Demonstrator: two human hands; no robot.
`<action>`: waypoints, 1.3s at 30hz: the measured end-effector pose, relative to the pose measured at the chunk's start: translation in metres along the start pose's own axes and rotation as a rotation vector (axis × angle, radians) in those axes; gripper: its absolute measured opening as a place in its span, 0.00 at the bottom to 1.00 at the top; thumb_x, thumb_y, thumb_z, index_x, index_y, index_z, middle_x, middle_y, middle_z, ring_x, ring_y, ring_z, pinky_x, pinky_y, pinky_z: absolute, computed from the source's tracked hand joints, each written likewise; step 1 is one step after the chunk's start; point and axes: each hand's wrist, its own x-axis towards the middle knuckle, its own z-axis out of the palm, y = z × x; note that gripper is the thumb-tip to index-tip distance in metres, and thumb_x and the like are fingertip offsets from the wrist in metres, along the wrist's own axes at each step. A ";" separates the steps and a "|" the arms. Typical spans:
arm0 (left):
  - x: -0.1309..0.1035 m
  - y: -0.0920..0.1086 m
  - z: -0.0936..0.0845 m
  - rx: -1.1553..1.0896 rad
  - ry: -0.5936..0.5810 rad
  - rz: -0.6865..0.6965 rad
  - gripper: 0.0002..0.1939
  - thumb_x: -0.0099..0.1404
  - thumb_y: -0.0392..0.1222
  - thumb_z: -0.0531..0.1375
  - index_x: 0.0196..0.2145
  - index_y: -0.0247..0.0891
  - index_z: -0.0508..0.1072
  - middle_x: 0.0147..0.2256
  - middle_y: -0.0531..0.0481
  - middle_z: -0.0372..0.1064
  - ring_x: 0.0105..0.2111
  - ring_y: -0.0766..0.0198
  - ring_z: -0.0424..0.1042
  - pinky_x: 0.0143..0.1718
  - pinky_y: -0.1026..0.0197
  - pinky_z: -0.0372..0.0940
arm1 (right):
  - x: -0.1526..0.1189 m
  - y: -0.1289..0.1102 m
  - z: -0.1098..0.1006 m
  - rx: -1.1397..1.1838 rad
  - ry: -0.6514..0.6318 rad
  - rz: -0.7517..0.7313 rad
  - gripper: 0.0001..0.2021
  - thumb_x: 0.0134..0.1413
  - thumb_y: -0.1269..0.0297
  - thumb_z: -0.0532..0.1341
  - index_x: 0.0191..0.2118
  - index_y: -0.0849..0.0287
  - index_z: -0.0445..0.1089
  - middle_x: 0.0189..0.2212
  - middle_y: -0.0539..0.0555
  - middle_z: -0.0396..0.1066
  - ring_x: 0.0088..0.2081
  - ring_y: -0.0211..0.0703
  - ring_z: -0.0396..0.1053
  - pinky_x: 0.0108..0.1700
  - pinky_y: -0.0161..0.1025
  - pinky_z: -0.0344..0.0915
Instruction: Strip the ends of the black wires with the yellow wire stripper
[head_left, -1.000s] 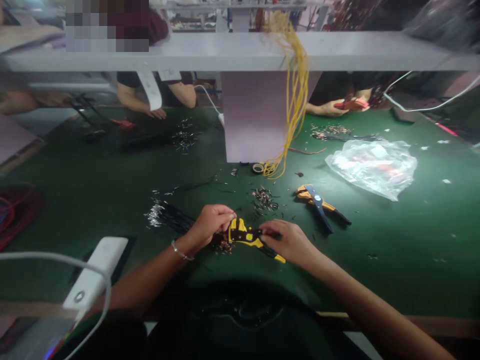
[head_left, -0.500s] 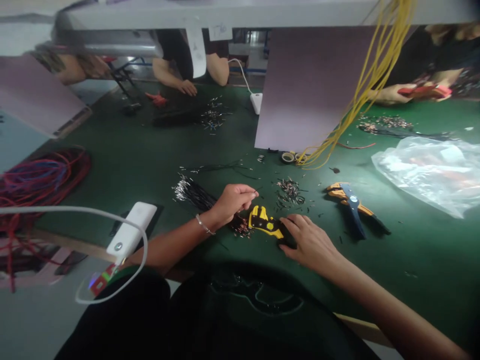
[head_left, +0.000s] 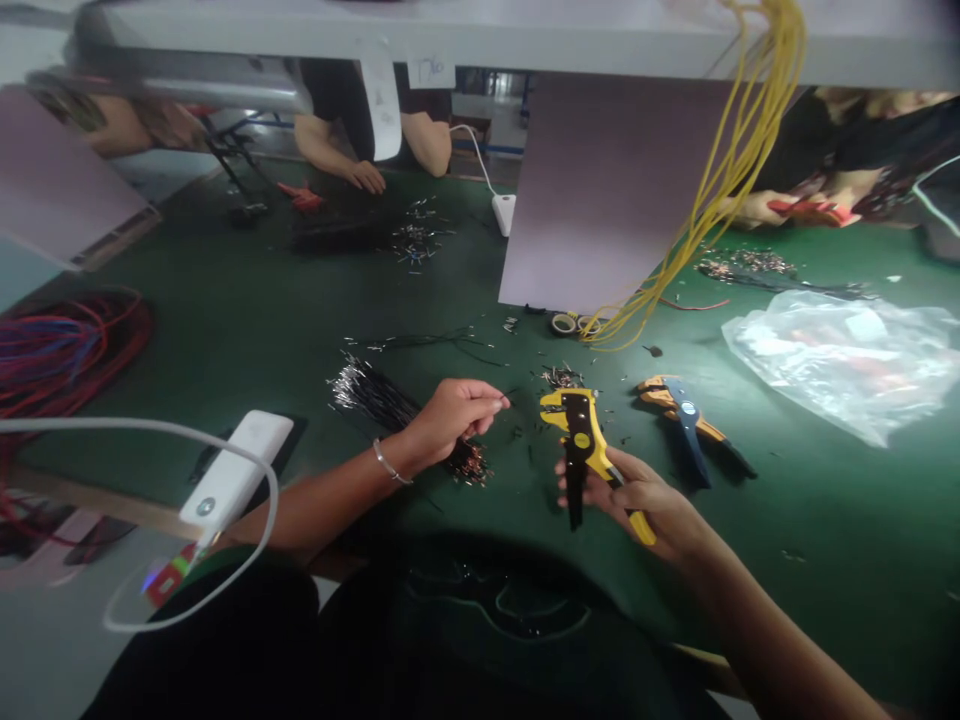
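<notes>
My right hand is wrapped round the handles of a yellow and black wire stripper, its jaws pointing up and to the left. In a pinch, my left hand holds a thin black wire, whose short end sticks out past the fingertips toward the stripper's jaws, apart from them. Beneath my left hand lies a bundle of black wires with silvery tips at the far end and bare copper ends near the wrist. Small cut scraps lie behind the stripper.
A blue and orange wire stripper lies to the right, near a clear plastic bag. Yellow wires hang from the shelf onto the table by tape rolls. A white power bank and red-blue wire coils are left. Co-workers sit opposite.
My right hand has picked up the yellow and black stripper from the table and turned it upright, jaws toward the left. My left hand keeps its pinch on the wire. The view has shifted slightly.
</notes>
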 end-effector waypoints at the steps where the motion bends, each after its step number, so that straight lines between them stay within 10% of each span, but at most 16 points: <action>1: -0.001 0.002 0.001 -0.002 -0.003 -0.010 0.07 0.55 0.38 0.60 0.30 0.31 0.75 0.14 0.56 0.58 0.15 0.75 0.52 0.18 0.65 0.43 | 0.001 0.002 0.002 0.030 -0.018 0.000 0.25 0.31 0.73 0.59 0.43 0.59 0.73 0.39 0.58 0.75 0.38 0.51 0.73 0.45 0.49 0.69; 39: -0.010 0.004 -0.001 0.148 -0.225 -0.037 0.09 0.56 0.35 0.58 0.33 0.32 0.77 0.14 0.55 0.61 0.14 0.74 0.55 0.18 0.67 0.50 | -0.004 0.004 0.007 -0.183 -0.132 -0.140 0.20 0.46 0.68 0.66 0.48 0.59 0.69 0.39 0.56 0.74 0.41 0.48 0.72 0.44 0.43 0.67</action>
